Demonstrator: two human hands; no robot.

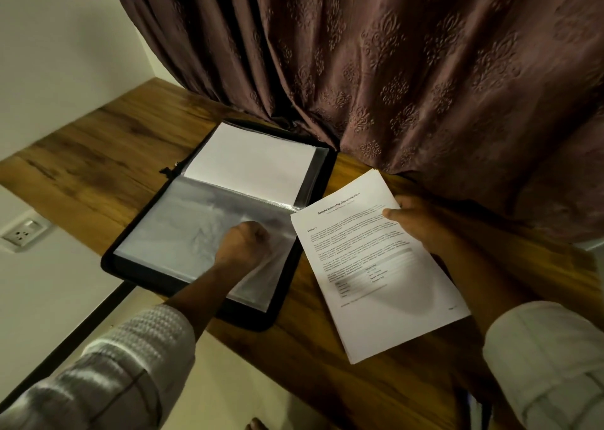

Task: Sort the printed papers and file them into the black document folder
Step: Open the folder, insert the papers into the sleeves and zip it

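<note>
Curtain (392, 69): brown-mauve cloth with an embossed floral pattern. It fills the far side of your view, and its folds fall onto the back of the worktop.
Wall (65, 37): plain cream, on your left, meeting the worktop's left end.
Worktop (98, 155): wood grain, mid-brown with darker streaks, running diagonally from far left to near right. Light is dim and warm.
Black document folder (111, 262): lies open flat on the worktop, left of centre, with its far edge touching the curtain's hem. A zip tab sticks out at the left end of the spine.
Printed papers (385, 285): a stack just right of the folder, turned at an angle. The top page has a bold title and blocks of text. Its far-left corner reaches the folder's right edge. You cannot tell whether the stack rests on the wood or is raised.
White sheet (251, 164): blank side up, inside the sleeves of the folder's far half.
Clear sleeve (183, 227): topmost in the near half, cloudy and creased.
Shirt cuffs (130, 357): pale, textured, on both forearms.
Right grip (415, 220): holds the stack's far-right edge, thumb on top.
Left grip (243, 241): fingers curled in tight, pinching the clear sleeve near its right side, where the plastic puckers.
Wall socket (24, 233): white plate, low on the left wall.
</note>
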